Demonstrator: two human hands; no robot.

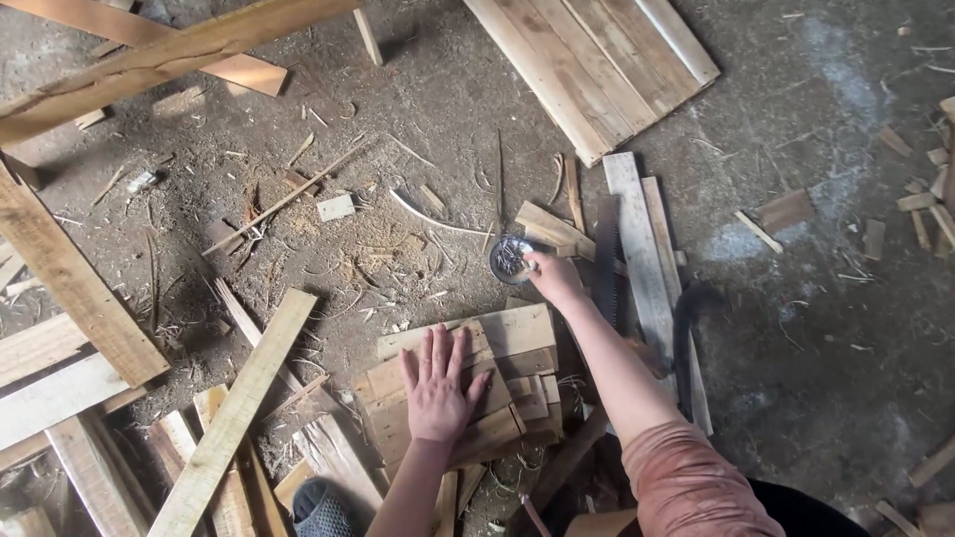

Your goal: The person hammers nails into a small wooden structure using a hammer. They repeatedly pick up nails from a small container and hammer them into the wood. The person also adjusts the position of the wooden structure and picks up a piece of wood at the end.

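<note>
saw (607, 261) right of tin (509, 259)

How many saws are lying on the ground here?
1: a hand saw lies on the planks beside the right hand. Others may hide under scrap wood.

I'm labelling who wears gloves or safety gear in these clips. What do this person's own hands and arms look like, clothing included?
Both hands are bare: no gloves, rings or watch show on the left hand or the right hand. The right arm wears a rust-pink sleeve, pushed up past the elbow, with a soft, slightly mottled fabric. The left forearm is uncovered as far as the picture's lower edge; any sleeve there is out of view.
</note>
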